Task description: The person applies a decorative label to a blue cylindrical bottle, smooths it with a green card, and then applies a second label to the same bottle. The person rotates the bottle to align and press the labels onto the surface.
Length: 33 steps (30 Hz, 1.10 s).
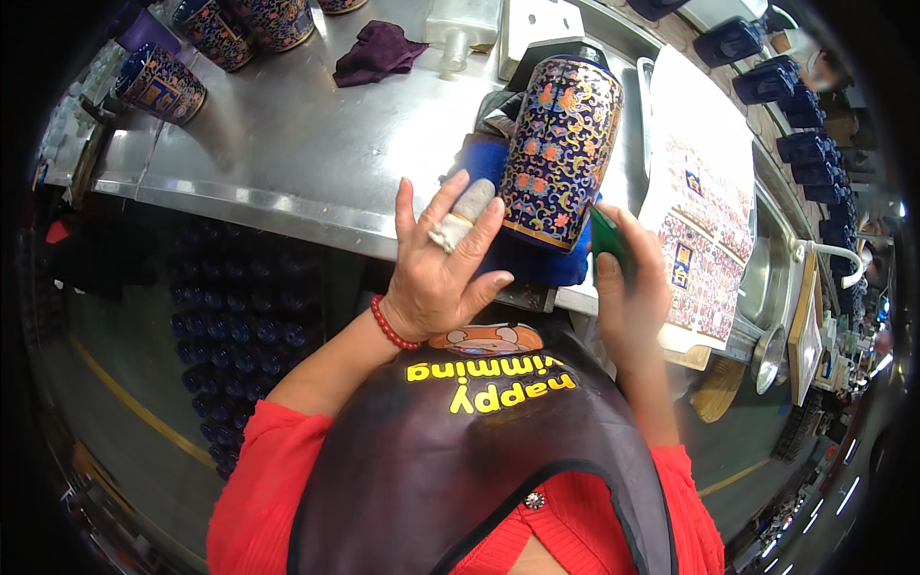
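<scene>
A dark blue jar [561, 153] covered in gold, orange and blue floral pattern lies tilted on a blue cloth [537, 263] at the bench edge. My left hand [436, 254] is beside its left side, fingers spread, with a whitish wrap on one finger and a red bead bracelet at the wrist. Whether a fingertip touches the jar I cannot tell. Between the thumb and fingers of my right hand [632, 287] is a thin green scraper [607, 237], its edge close to the jar's lower right side.
Patterned decal sheets [695, 230] lie on the right, near a sink [764, 259] with a white tap [839, 257]. A purple cloth [379, 53] rests on the metal bench [278, 134]. Decorated jars [161, 86] stand at the far left. Rows of blue jars [810, 158] line the far right.
</scene>
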Each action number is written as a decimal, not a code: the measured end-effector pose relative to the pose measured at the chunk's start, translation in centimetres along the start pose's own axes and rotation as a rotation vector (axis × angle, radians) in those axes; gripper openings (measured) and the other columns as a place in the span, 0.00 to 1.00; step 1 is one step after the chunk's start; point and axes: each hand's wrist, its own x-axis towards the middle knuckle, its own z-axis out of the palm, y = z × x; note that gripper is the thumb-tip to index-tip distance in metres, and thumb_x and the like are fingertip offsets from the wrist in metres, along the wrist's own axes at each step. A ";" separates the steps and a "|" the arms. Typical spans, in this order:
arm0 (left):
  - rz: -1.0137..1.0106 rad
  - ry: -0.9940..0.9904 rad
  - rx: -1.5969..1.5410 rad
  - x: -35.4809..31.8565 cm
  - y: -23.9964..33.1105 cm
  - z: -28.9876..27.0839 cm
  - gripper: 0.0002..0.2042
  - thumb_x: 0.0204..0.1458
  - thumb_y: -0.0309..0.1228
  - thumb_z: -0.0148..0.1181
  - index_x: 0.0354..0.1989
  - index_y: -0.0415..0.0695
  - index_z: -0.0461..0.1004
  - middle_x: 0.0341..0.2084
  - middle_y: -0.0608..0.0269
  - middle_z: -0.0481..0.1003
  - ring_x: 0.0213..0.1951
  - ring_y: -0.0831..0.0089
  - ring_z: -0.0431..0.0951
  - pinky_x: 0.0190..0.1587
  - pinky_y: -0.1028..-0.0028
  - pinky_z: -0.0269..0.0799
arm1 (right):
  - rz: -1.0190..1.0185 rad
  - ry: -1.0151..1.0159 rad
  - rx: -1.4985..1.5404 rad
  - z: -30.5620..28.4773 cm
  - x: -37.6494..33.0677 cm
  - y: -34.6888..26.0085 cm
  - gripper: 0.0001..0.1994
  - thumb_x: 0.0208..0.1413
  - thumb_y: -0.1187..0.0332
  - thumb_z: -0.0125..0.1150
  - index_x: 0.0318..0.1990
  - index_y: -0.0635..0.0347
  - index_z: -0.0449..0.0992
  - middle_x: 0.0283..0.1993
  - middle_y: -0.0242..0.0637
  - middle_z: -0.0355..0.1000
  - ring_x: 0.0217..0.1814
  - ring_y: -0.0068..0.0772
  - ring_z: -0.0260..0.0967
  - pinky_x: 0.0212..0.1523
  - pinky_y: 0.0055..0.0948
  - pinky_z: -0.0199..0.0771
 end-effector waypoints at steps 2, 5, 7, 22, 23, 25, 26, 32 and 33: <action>-0.004 -0.013 0.000 -0.4 0.5 -0.1 0.32 0.64 0.51 0.54 0.67 0.38 0.68 0.58 0.45 0.75 0.68 0.45 0.65 0.71 0.35 0.32 | -0.191 -0.099 -0.315 0.2 0.2 -0.2 0.23 0.53 0.82 0.62 0.58 0.59 0.78 0.60 0.49 0.73 0.57 0.47 0.71 0.57 0.36 0.71; -0.002 -0.027 -0.001 -0.6 0.8 -0.2 0.32 0.64 0.50 0.56 0.68 0.37 0.67 0.59 0.42 0.74 0.68 0.43 0.64 0.72 0.35 0.32 | -0.294 -0.207 -0.524 0.3 0.4 -0.7 0.28 0.47 0.81 0.62 0.58 0.49 0.80 0.67 0.48 0.66 0.61 0.50 0.65 0.61 0.42 0.68; -0.003 -0.024 -0.011 -0.5 0.8 -0.2 0.32 0.64 0.50 0.56 0.68 0.36 0.67 0.58 0.43 0.74 0.68 0.43 0.64 0.72 0.36 0.32 | -0.314 -0.232 -0.569 0.5 0.3 -1.1 0.28 0.47 0.80 0.63 0.59 0.48 0.80 0.70 0.47 0.64 0.62 0.50 0.63 0.62 0.42 0.66; -0.002 -0.003 -0.047 -0.1 0.9 -0.2 0.32 0.64 0.50 0.55 0.66 0.35 0.68 0.54 0.45 0.77 0.67 0.45 0.67 0.73 0.39 0.34 | -0.347 -0.232 -0.629 0.7 0.5 -1.6 0.27 0.48 0.75 0.63 0.58 0.41 0.81 0.71 0.43 0.62 0.61 0.48 0.59 0.62 0.42 0.65; -0.005 -0.003 -0.046 -0.1 0.9 -0.2 0.32 0.64 0.50 0.55 0.66 0.35 0.68 0.54 0.46 0.78 0.67 0.45 0.67 0.73 0.39 0.34 | -0.341 -0.241 -0.633 0.7 0.5 -1.6 0.26 0.48 0.74 0.63 0.58 0.40 0.81 0.70 0.43 0.62 0.61 0.48 0.59 0.62 0.42 0.65; -0.006 -0.002 -0.050 0.0 0.9 -0.2 0.32 0.64 0.50 0.55 0.66 0.35 0.68 0.53 0.46 0.78 0.67 0.45 0.67 0.73 0.39 0.35 | -0.345 -0.249 -0.635 0.7 0.6 -1.7 0.26 0.48 0.74 0.63 0.57 0.40 0.81 0.70 0.42 0.62 0.61 0.48 0.59 0.61 0.42 0.65; -0.005 -0.005 -0.049 0.0 0.9 -0.3 0.32 0.64 0.50 0.55 0.66 0.35 0.68 0.53 0.46 0.78 0.67 0.45 0.67 0.73 0.39 0.35 | -0.344 -0.247 -0.625 0.7 0.7 -1.7 0.25 0.48 0.73 0.63 0.57 0.40 0.81 0.70 0.42 0.63 0.61 0.48 0.59 0.61 0.42 0.65; -0.005 -0.002 -0.051 0.0 0.9 -0.2 0.32 0.64 0.50 0.55 0.66 0.35 0.68 0.55 0.45 0.77 0.67 0.45 0.66 0.72 0.39 0.35 | -0.339 -0.260 -0.612 0.6 0.9 -1.9 0.25 0.48 0.73 0.64 0.56 0.40 0.82 0.68 0.40 0.64 0.61 0.48 0.59 0.61 0.42 0.65; -0.008 -0.002 -0.050 0.0 0.9 -0.2 0.32 0.64 0.50 0.55 0.66 0.35 0.68 0.55 0.45 0.76 0.67 0.45 0.66 0.72 0.39 0.35 | -0.346 -0.255 -0.614 0.6 0.9 -1.9 0.25 0.47 0.73 0.64 0.55 0.40 0.82 0.68 0.40 0.64 0.61 0.48 0.60 0.61 0.42 0.65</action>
